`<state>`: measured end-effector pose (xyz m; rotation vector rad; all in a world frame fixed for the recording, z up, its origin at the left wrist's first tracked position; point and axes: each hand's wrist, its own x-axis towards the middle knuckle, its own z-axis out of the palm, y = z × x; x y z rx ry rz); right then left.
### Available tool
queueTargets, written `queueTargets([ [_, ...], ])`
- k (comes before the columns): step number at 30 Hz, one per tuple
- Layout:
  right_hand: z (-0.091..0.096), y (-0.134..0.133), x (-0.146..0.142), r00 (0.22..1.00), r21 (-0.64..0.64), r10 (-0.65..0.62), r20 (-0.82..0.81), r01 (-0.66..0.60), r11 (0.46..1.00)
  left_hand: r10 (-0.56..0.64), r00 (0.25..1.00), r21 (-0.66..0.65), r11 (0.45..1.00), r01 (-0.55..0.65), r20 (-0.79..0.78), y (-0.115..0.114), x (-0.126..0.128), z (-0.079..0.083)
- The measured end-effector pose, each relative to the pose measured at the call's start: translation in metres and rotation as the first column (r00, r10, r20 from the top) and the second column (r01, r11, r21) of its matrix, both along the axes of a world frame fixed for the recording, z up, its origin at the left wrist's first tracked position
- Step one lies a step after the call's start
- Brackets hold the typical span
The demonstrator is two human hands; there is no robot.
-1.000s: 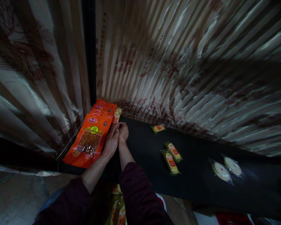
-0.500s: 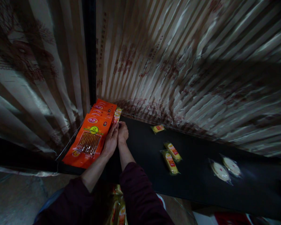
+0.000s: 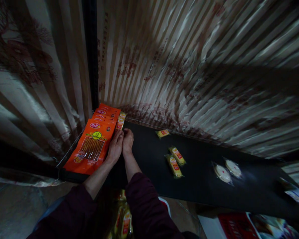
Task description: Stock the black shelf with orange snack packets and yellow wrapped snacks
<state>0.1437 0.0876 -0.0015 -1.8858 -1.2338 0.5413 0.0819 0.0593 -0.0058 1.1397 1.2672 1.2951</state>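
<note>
My left hand (image 3: 115, 147) and my right hand (image 3: 127, 142) are side by side on the black shelf (image 3: 147, 149), fingers bent and thumbs close together. Whatever lies between them is hidden. Just beyond my fingertips lies a short row of small yellow-wrapped snack packs (image 3: 121, 121). Against my left hand's outer side rest overlapping orange packets (image 3: 96, 132); the front one has a clear window showing brown sticks. Two more yellow snack packs (image 3: 174, 166) lie together to the right, and a single yellow pack (image 3: 163, 133) sits near the back edge.
Two round white items in clear wrap (image 3: 223, 174) lie farther right, and a blurred packet (image 3: 295, 192) is at the far right. Pleated curtains (image 3: 151, 66) hang behind and at the left. Below the shelf, more yellow packs (image 3: 124, 220) and a red package (image 3: 236, 225) show.
The view has shifted slightly, moving the scene left and revealing more at the far right. My hands stay beside the orange packets, with little change in their pose.
</note>
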Motion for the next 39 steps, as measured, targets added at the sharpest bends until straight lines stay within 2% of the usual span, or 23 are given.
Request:
queueTargets([
  [9,0.008,-0.028,0.007,0.995,-0.027,0.094,0.035,-0.093,0.995,-0.061,0.997,0.018,0.998,0.062,-0.055,-0.019,0.003,0.012],
  [12,0.010,-0.039,0.009,0.995,-0.050,0.092,0.047,-0.090,0.995,-0.070,0.995,0.013,0.997,0.072,-0.070,-0.026,0.003,0.011],
  [20,0.010,-0.079,0.011,0.993,-0.002,0.113,0.022,-0.113,0.994,-0.087,0.982,0.028,0.995,0.093,-0.169,-0.052,0.001,0.004],
  [25,0.010,-0.112,0.010,0.993,0.000,0.115,0.038,-0.115,0.993,-0.100,0.970,0.078,0.990,0.120,-0.223,-0.082,-0.004,0.004],
  [32,0.012,-0.166,0.006,0.989,0.004,0.138,0.055,-0.139,0.990,-0.102,0.926,0.195,0.964,0.182,-0.363,-0.137,-0.013,0.007],
  [39,0.013,-0.213,0.006,0.983,0.045,0.180,0.023,-0.181,0.982,-0.118,0.893,0.222,0.947,0.232,-0.434,-0.185,-0.018,0.002],
])
